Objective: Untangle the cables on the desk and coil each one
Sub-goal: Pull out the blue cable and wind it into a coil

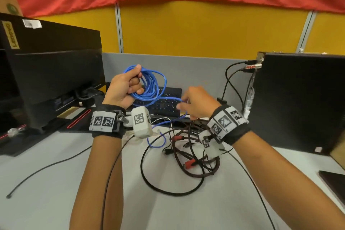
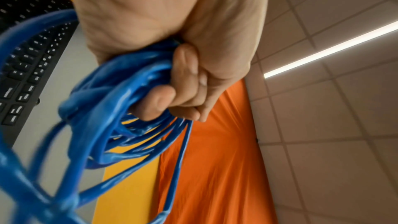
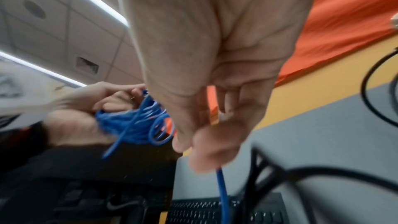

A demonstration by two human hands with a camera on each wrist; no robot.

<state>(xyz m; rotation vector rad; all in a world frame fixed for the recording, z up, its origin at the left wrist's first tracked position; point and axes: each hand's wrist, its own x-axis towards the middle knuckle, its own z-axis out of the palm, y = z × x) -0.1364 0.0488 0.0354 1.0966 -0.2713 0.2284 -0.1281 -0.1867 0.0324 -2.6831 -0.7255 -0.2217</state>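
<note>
The left hand [image 1: 122, 87] grips the coiled thin blue network cable [image 1: 151, 87]; the right hand [image 1: 196, 102] pinches its loose strand above the grey bench [image 1: 56, 183].

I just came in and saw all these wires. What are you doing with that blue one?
A person is tidying cables at a desk. The left hand grips a bundle of loops of the blue cable, held up above the keyboard. The right hand pinches the loose part of the same cable, whose tail still trails down to the desk. A tangle of black and dark red cables lies on the desk, not yet sorted.
</note>
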